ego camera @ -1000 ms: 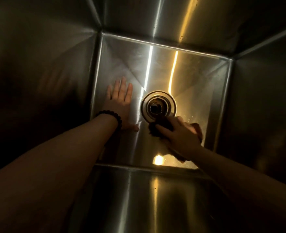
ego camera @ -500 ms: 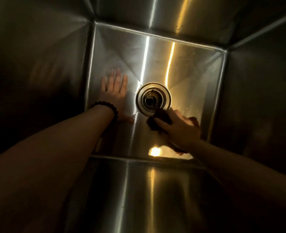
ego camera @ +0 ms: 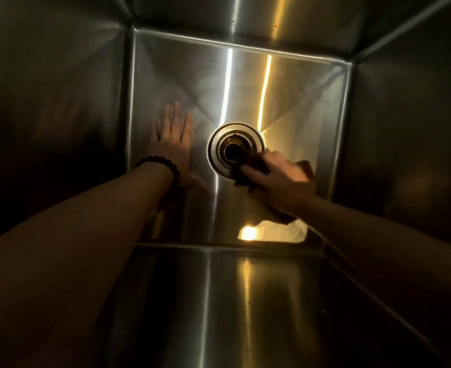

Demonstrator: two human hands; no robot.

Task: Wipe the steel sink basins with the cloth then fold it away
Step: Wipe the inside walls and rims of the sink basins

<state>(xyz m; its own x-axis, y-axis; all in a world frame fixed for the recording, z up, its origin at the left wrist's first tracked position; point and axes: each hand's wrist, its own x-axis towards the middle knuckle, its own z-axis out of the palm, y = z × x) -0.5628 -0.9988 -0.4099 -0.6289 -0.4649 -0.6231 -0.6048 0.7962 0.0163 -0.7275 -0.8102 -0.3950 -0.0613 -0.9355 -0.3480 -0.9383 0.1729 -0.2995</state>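
Right hand: my right hand [ego camera: 280, 181] grips the dark cloth [ego camera: 248, 171], fingers curled over a bunched wad of it, and a second ago it worked just below the drain; now it has slid up and to the right so the cloth laps over the drain's near-right rim.
Cloth: pressed on the basin floor [ego camera: 181, 83] at the edge of the drain [ego camera: 236, 150], partly under my knuckles; a darker flap seems to trail behind the hand, though in this dim light I cannot be sure it is not shadow.
Left hand: my left hand [ego camera: 172, 144] lies flat, fingers straight and together, palm down on the floor left of the drain, holding nothing; it has stayed planted as a brace while the other hand moved.
Bracelet: a dark bead bracelet [ego camera: 163, 166] sits on the left wrist.
Wet patch: a bright, speckled glare [ego camera: 272, 232] lies on the floor near the front wall, below the right wrist.
Meaning: I judge the wipe has reached the drain ring of this basin; the far corners, walls and any other basin likely remain, and folding is not yet due.
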